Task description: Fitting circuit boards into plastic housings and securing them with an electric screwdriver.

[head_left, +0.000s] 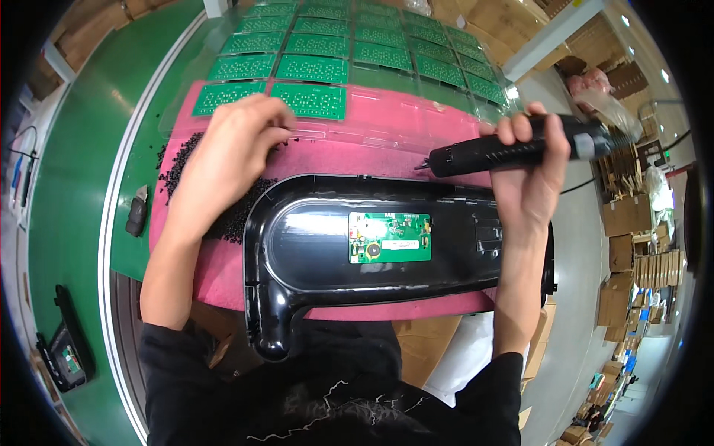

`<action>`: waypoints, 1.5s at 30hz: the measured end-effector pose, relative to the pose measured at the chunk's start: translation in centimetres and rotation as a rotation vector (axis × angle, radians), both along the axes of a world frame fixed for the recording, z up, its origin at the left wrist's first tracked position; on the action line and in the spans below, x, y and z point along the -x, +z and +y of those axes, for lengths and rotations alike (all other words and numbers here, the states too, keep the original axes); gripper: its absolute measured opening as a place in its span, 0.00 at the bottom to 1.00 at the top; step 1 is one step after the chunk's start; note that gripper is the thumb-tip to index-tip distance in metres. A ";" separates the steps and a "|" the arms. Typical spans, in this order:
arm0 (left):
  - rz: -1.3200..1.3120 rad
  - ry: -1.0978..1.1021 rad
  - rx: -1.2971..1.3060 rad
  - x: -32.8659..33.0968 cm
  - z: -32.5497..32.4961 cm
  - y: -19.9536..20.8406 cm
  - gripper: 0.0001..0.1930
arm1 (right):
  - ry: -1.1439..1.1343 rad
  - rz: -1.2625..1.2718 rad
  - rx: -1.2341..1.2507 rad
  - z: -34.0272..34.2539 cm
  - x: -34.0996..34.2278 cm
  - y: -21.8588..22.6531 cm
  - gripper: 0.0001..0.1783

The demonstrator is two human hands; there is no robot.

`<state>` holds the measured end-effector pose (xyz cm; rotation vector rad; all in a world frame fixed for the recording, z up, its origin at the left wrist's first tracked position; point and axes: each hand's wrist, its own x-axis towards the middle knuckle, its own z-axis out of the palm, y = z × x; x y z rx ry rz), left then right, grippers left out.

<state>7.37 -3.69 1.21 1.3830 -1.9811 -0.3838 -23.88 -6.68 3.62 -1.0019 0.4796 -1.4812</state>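
Observation:
A black electric screwdriver (491, 154) lies across the palm of my right hand (532, 160), my fingers wrapped round it. Its bit points left, above the far edge of a black plastic housing (320, 279). Inside that housing sits a green circuit board (390, 238) with a white label and a round part. My left hand (242, 145) hovers over a pile of small black screws (236, 219), its fingertips pinched together. Anything between those fingertips is too small to make out.
Clear plastic trays (387, 137) of green circuit boards (309, 100) stand at the back of the pink mat (212, 271). On the green bench at left lie a small dark object (137, 213) and another black housing (65, 346). Cardboard boxes (628, 215) are stacked at right.

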 end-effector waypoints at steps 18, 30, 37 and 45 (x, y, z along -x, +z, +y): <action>0.165 -0.509 0.030 5.9 3.0 -1.6 0.07 | 0.174 -0.316 0.131 6.4 -1.9 0.1 0.15; 0.086 -0.549 -0.001 5.6 2.9 -2.0 0.06 | 0.160 -0.232 0.188 7.0 -2.8 -0.4 0.16; 0.173 -0.465 -0.122 6.6 3.3 -1.3 0.12 | 0.036 -0.133 0.333 7.5 -0.9 0.5 0.17; 0.072 -0.491 -0.110 5.8 3.3 -1.6 0.10 | -0.041 0.258 0.296 6.0 0.9 -0.2 0.19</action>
